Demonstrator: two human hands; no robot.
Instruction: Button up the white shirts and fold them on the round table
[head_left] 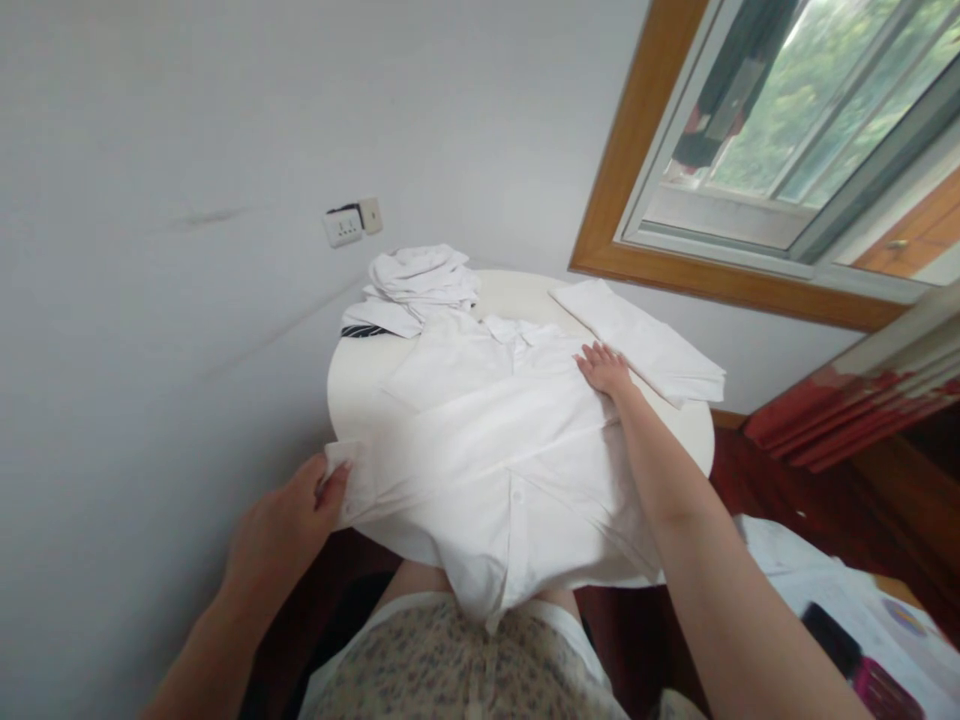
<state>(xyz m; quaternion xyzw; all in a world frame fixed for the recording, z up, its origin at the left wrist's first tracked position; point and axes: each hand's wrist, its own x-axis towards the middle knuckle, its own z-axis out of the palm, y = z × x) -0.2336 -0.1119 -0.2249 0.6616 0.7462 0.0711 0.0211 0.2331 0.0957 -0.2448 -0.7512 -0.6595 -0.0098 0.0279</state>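
A white button-up shirt (480,430) lies spread over the round white table (352,385), its collar toward the wall and its hem hanging over the near edge. One sleeve crosses the body of the shirt toward the left. At the left edge of the table my left hand (304,500) pinches that sleeve's cuff between thumb and fingers. My right hand (604,370) rests flat with fingers stretched on the shirt's upper right side, near the shoulder.
A crumpled pile of white clothes (420,285) sits at the back left of the table. Folded white cloth (637,340) lies at the back right. A wall socket (345,227), a wood-framed window (720,275) and a red curtain (832,420) surround it. Papers and a dark phone-like object (832,640) lie lower right.
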